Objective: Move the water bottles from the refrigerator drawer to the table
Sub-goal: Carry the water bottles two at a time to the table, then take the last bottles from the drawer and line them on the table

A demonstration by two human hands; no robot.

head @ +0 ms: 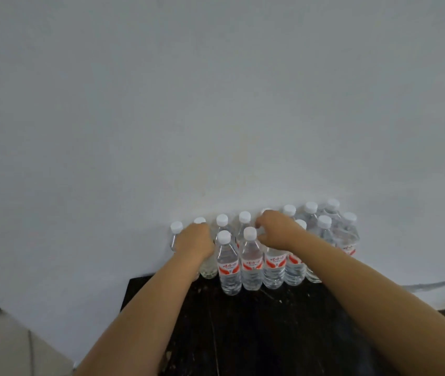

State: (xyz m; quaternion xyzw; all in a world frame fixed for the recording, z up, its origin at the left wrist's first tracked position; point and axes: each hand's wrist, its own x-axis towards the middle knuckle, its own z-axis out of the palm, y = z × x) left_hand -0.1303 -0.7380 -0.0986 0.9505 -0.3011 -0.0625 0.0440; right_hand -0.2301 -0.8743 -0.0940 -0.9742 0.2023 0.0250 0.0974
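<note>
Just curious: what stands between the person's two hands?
Between left hand and right hand, upright water bottles with white caps, on the dark table, head view.
</note>
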